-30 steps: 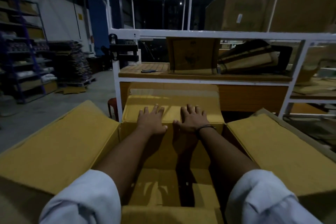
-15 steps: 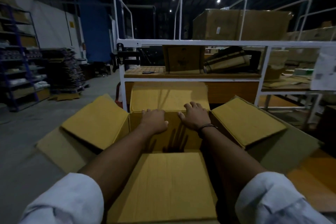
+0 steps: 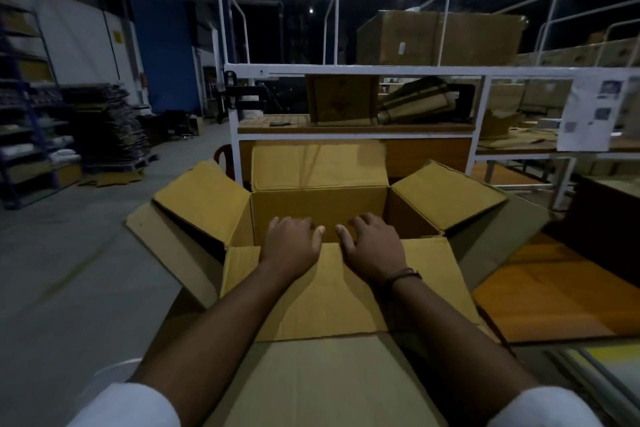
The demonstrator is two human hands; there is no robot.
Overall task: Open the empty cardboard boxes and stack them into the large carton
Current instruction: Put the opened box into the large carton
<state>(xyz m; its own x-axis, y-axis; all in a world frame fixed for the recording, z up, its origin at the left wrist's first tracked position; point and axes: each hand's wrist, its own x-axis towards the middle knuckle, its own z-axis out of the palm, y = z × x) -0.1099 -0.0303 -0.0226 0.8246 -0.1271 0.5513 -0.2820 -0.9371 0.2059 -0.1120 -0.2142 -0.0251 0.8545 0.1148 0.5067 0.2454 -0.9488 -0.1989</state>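
Observation:
An open yellow cardboard box (image 3: 318, 211) sits inside the large carton (image 3: 322, 385), whose brown flaps spread out under it. The box's four flaps stand open: far flap (image 3: 318, 163), left flap (image 3: 204, 198), right flap (image 3: 446, 194), near flap (image 3: 332, 298). My left hand (image 3: 291, 246) and my right hand (image 3: 374, 246) lie side by side, palms down, on the inner edge of the near flap, fingers curled over into the box opening. A dark band circles my right wrist. The box's inside bottom is hidden.
A white metal rack (image 3: 353, 71) with wooden shelves stands right behind the box, holding a brown box (image 3: 341, 99) and folded cardboard. Big cartons (image 3: 440, 36) sit on top. Stacked flat cardboard (image 3: 110, 125) and blue shelving (image 3: 27, 97) stand left across grey floor. An orange wooden surface (image 3: 540, 295) lies right.
My view has pulled back and up from the box. My hands slid from the far wall and flap back to the near flap's edge. The side flaps now look smaller and farther.

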